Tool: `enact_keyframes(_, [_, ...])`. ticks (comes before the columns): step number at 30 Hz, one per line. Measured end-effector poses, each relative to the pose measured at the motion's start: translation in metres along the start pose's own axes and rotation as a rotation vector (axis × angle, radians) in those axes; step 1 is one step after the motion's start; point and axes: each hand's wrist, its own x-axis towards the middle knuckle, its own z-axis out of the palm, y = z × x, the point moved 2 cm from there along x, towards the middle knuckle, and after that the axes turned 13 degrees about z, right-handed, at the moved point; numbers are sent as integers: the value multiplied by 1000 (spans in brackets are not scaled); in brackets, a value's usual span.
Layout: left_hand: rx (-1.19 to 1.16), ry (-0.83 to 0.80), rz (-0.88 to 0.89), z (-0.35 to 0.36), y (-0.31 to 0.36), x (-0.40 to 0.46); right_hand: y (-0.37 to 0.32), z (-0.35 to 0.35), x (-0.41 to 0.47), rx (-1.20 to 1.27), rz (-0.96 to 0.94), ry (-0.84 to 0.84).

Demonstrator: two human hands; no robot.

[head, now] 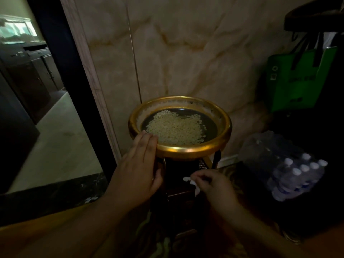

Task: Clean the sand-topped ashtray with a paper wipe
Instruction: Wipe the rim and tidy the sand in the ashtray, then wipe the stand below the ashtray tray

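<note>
A round gold-rimmed ashtray (195, 148) tops a dark stand in the middle of the head view. Pale sand grains (175, 127) lie heaped in its dark dish. My left hand (139, 164) rests flat on the near left rim, with the fingers straight and the thumb curled under the edge. Below the rim, my right hand (212, 185) pinches a crumpled white paper wipe (192, 183) in front of the stand. The wipe is clear of the ashtray.
A marble wall (186, 53) rises just behind the ashtray. A shrink-wrapped pack of water bottles (290, 172) lies on the floor to the right, under a green bag (297, 81). A dark door frame (74, 90) and a lit corridor are at left.
</note>
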Motion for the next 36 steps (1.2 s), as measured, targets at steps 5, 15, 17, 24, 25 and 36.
enact_keyframes(5, [8, 5, -26, -1, 2, 1, -8, 13, 22, 93, 139, -94])
enact_keyframes(15, [15, -15, -12, -1, 2, 2, -22, 36, 53, 25, 40, -32])
enact_keyframes(17, [20, -13, -17, -2, 2, 2, -20, 39, 57, -12, 53, -15])
enact_keyframes(24, [1, -12, -17, -1, 3, 3, -16, 42, 51, -138, 30, -42])
enact_keyframes(25, [5, -10, -19, -1, 3, 3, -16, 42, 50, -148, 15, -47])
enact_keyframes(36, [13, -21, -32, -1, 0, 2, -28, 28, 15, -188, -37, -125])
